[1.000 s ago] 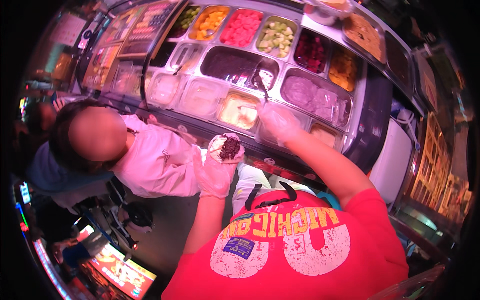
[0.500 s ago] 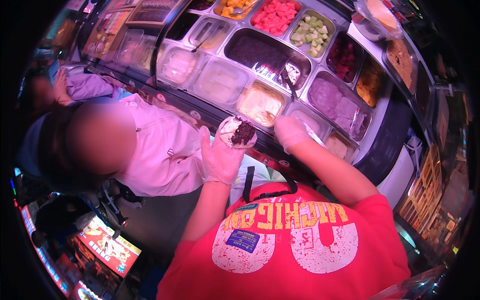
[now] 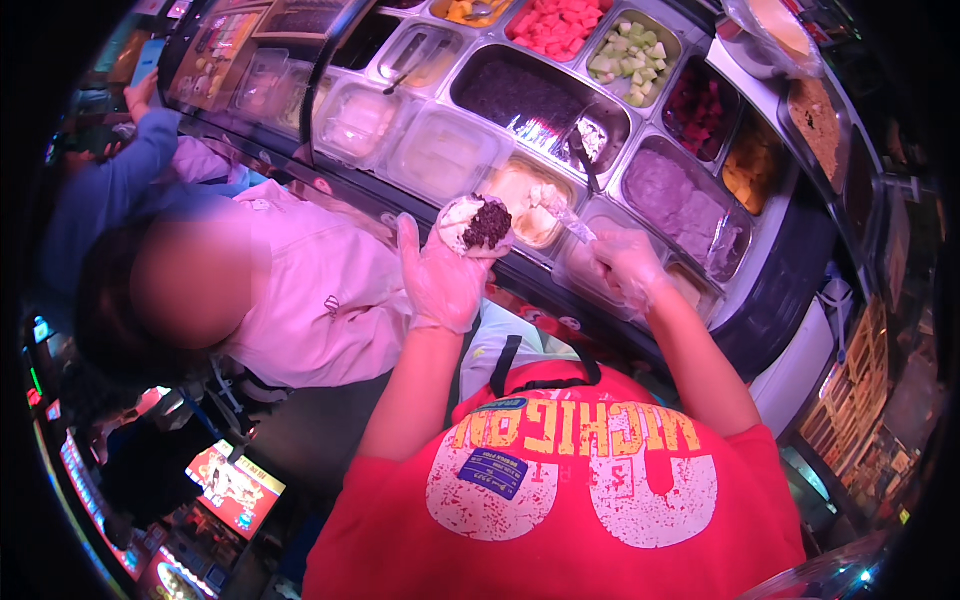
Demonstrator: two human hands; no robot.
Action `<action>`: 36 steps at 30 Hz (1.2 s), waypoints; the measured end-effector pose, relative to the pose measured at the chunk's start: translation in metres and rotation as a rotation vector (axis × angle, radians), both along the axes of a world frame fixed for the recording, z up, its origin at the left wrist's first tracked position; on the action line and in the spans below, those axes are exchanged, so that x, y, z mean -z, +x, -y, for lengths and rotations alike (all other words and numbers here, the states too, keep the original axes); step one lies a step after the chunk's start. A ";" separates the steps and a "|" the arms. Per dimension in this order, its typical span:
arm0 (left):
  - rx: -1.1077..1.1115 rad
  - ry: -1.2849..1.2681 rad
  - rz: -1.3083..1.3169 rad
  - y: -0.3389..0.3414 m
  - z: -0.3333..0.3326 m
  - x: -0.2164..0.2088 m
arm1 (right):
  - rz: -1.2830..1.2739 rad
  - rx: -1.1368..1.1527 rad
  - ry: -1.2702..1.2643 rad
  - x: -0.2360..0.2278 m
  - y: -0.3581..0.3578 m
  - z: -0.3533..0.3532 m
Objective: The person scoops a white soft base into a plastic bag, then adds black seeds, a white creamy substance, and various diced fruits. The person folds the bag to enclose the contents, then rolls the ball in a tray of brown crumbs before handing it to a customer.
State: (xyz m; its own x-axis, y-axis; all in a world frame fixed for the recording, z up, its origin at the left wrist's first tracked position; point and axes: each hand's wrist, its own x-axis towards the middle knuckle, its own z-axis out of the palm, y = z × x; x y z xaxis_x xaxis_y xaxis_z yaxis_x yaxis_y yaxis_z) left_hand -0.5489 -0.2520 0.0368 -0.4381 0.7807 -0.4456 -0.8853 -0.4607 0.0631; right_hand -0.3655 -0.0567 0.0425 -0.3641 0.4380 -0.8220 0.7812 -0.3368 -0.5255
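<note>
On the palm of my gloved left hand point(image 3: 447, 283) lies a round pale wrapper point(image 3: 449, 240) topped with white cream and a dark, grainy filling point(image 3: 488, 222). My left thumb stands up beside it. Gripped in my gloved right hand point(image 3: 628, 267) is a spatula point(image 3: 577, 224), its tip loaded with a lump of pale cream point(image 3: 548, 197). That lump is over a metal pan of cream-coloured filling point(image 3: 522, 183), just right of the wrapper. Both gloves are clear plastic.
Beyond the cream stand a dark filling pan point(image 3: 510, 95), a purple paste pan point(image 3: 690, 205), watermelon cubes point(image 3: 557, 28) and green fruit cubes point(image 3: 630, 62). A clear-lidded tub point(image 3: 440, 150) is left of the cream. Close on my left is a person in pink point(image 3: 320, 300).
My right hand has shifted right and turned, bringing the spatula up with cream on its tip. The wrapper on my left hand has risen slightly. A blue-sleeved arm has risen at far left.
</note>
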 end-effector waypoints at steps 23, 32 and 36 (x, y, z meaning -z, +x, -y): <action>-0.010 0.142 0.101 0.023 -0.052 -0.050 | -0.557 -0.895 1.512 -0.110 0.076 0.010; 0.116 0.146 0.030 0.039 -0.048 -0.071 | -0.574 -0.884 1.482 -0.104 0.051 -0.001; 0.085 0.145 0.010 0.039 -0.043 -0.068 | -0.585 -0.765 1.504 -0.091 0.061 -0.003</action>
State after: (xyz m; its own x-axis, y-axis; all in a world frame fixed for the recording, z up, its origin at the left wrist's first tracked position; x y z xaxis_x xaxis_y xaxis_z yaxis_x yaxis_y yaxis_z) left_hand -0.5095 -0.2087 0.1052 -0.3634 0.8712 -0.3301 -0.9219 -0.3874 -0.0076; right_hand -0.3044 -0.0537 0.1330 -0.8950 0.2258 0.3846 0.1355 0.9593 -0.2479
